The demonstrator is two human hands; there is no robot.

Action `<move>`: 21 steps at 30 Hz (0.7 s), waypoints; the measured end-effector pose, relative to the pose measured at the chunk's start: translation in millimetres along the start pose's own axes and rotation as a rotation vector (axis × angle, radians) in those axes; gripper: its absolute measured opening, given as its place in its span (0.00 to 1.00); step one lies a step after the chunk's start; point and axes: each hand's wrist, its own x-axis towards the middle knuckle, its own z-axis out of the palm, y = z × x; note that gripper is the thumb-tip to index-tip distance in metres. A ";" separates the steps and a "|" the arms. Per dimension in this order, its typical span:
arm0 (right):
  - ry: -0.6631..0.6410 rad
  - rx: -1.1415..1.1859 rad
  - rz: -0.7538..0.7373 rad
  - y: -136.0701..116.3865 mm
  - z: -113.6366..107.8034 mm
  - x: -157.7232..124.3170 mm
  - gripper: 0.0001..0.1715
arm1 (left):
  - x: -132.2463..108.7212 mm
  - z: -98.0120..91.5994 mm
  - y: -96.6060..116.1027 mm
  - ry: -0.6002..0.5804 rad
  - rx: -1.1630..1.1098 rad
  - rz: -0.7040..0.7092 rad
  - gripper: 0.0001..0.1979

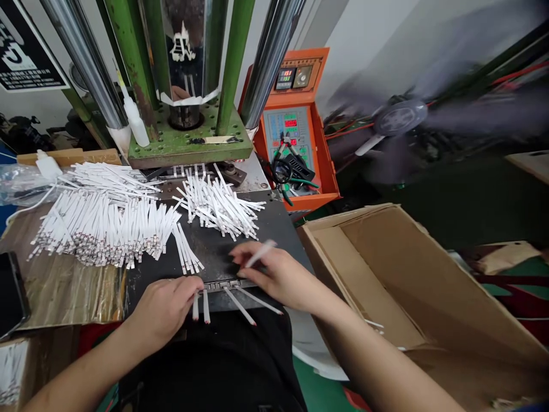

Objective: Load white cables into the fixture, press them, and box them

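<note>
Open cardboard box (412, 274) beside right hand (278, 274)

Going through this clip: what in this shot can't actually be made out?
All in the head view:
Metal fixture: its slots are partly covered by the left hand and right hand.
White strip: its lower end is hidden by the right hand.
Electric fan: its blades are blurred.
Phone: cut off by the left edge.
Orange controller: its small labels are unreadable.
</note>
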 end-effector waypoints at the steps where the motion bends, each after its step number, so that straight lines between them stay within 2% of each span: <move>1: -0.046 0.033 0.024 -2.6 2.3 12.8 0.17 | -0.7 -2.0 -1.8 -0.024 0.001 -0.003 0.10; 3: -0.130 0.062 0.049 -8.8 11.1 38.6 0.26 | -2.1 -9.6 -9.9 -0.032 0.033 0.033 0.13; 5: -0.166 -0.017 0.072 -16.4 21.3 58.5 0.33 | -3.0 -19.6 -24.8 0.023 0.152 0.049 0.17; 8: -0.211 -0.170 0.091 -28.0 31.9 70.4 0.36 | -2.2 -28.9 -53.6 0.084 0.381 -0.093 0.25; 11: -0.261 -0.197 0.086 -34.7 36.9 68.2 0.34 | 0.5 -21.4 -69.6 -0.022 0.419 -0.253 0.33; 14: -0.260 -0.157 0.068 -33.8 40.4 64.1 0.34 | 2.6 -3.0 -59.1 -0.155 0.301 -0.242 0.36; 16: -0.255 -0.121 0.044 -30.2 42.3 62.2 0.35 | 1.9 6.9 -45.0 -0.176 0.180 -0.183 0.35; 19: -0.245 -0.070 0.014 -23.2 43.7 59.6 0.35 | -4.0 11.1 -34.6 -0.092 0.070 -0.141 0.34; 21: -0.241 -0.042 0.011 -19.1 44.2 58.5 0.37 | -10.3 9.7 -39.4 0.012 0.100 -0.193 0.35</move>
